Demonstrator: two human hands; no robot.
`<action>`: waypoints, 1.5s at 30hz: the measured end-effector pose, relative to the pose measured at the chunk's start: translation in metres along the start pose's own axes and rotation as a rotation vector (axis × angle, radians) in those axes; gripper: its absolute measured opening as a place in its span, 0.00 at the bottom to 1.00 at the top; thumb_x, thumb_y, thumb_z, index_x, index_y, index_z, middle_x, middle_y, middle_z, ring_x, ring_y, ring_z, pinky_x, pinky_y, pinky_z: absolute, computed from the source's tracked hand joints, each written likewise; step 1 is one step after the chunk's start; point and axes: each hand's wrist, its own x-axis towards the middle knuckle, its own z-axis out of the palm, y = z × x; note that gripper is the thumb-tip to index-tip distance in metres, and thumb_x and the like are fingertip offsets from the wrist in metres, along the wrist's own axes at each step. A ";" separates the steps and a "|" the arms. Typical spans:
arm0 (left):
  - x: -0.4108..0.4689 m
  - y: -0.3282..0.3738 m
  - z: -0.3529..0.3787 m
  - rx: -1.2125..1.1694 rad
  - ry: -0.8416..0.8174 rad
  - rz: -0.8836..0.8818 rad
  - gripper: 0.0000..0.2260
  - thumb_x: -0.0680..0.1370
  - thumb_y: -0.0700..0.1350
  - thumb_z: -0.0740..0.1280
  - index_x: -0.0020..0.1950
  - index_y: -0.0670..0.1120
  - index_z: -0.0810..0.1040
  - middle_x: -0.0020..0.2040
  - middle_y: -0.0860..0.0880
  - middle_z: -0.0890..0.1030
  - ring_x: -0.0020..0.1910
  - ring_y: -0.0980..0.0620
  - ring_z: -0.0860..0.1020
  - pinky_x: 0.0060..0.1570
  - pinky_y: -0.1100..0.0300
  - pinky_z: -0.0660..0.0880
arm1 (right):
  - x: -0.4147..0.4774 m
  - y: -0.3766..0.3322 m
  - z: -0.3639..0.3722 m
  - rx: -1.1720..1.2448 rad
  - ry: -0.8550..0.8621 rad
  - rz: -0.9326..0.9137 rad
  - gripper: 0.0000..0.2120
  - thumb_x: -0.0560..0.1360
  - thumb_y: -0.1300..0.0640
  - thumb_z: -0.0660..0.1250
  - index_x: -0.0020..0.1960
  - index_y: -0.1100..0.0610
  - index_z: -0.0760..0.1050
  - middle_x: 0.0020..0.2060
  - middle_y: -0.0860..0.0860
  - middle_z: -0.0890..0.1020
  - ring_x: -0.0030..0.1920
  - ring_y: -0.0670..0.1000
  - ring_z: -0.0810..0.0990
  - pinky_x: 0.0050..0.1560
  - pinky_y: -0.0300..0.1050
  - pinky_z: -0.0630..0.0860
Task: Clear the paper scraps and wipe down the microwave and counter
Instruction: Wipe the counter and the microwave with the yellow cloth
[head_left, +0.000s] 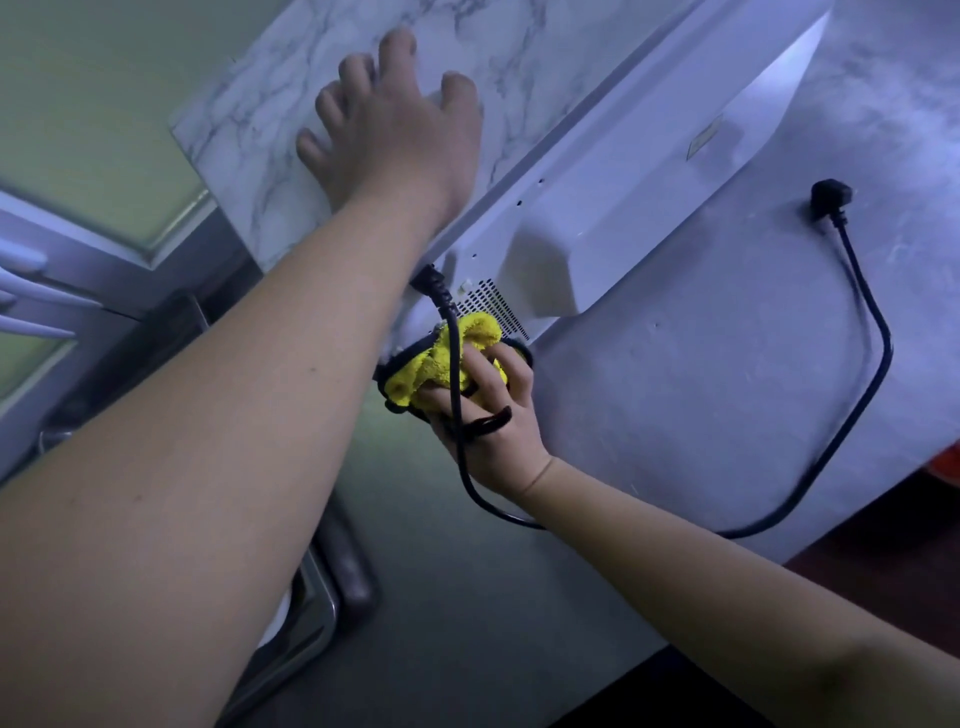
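Right hand (483, 405) curled tight round the yellow cloth (436, 358), held at the lower back corner of the microwave (597, 208). Power cord (878, 332) crosses over my fingers. The white back panel lies at 1 o'clock from the cloth, long axis running 7 to 1 o'clock. Left hand (384, 119) flat, fingers spread, on the marbled top at 11 o'clock. Right hand is nearer the panel. Grey table (675, 405) carries the loose plug (831, 195). No paper scraps visible. Light dim.
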 end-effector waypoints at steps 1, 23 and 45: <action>0.000 0.000 0.000 0.004 0.003 0.001 0.23 0.78 0.58 0.52 0.73 0.57 0.65 0.71 0.52 0.66 0.71 0.49 0.63 0.66 0.48 0.55 | -0.002 0.003 0.005 -0.001 0.040 -0.006 0.13 0.73 0.59 0.74 0.53 0.46 0.78 0.65 0.52 0.71 0.68 0.59 0.63 0.71 0.51 0.66; 0.002 0.000 0.000 -0.001 0.003 -0.029 0.22 0.76 0.58 0.52 0.70 0.58 0.67 0.69 0.53 0.68 0.70 0.48 0.64 0.65 0.48 0.56 | 0.010 0.021 -0.071 0.802 0.348 1.480 0.29 0.73 0.65 0.73 0.68 0.45 0.71 0.49 0.38 0.85 0.50 0.39 0.84 0.47 0.33 0.79; 0.002 0.001 0.000 0.047 -0.003 -0.004 0.26 0.77 0.58 0.50 0.74 0.55 0.64 0.71 0.49 0.66 0.70 0.47 0.63 0.65 0.46 0.57 | -0.003 -0.038 -0.056 0.852 -0.497 1.609 0.25 0.69 0.72 0.65 0.60 0.48 0.77 0.42 0.57 0.81 0.40 0.60 0.83 0.45 0.60 0.82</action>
